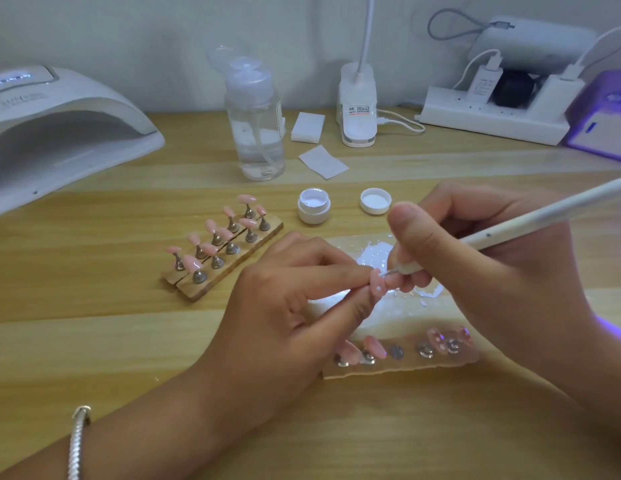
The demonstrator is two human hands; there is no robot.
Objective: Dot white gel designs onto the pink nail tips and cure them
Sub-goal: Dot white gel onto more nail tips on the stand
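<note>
Pinching one pink nail tip [377, 285] between thumb and forefinger, our left grip [288, 306] holds it over a clear sheet [350, 247] smeared with white gel, which lies on the desk [94, 341]. Our right grip [492, 271] is curled round a white dotting pen [510, 230], held as we would hold a pencil. The pen's fine metal point sits at the upper edge of the held tip; we cannot tell whether it touches. Small white dots already show on that tip.

Just in front of our hands lies a clear strip [388, 370] with metal studs. Several pink tips stand on it, and those toward the right carry white dots. To the left, a wooden stand [198, 292] holds two rows of plain pink tips on metal pegs.

Behind the sheet stands the open gel jar [313, 206], with its lid [375, 201] upturned beside it, not touching. Farther back we see a clear pump bottle [255, 126], two white wipes [307, 127], the base of a desk lamp [358, 109] and a power strip [492, 119]. A white curing lamp [59, 133] sits at far left, and a purple lamp [600, 126] glows at far right. A silver bracelet [78, 441] circles our left wrist.
</note>
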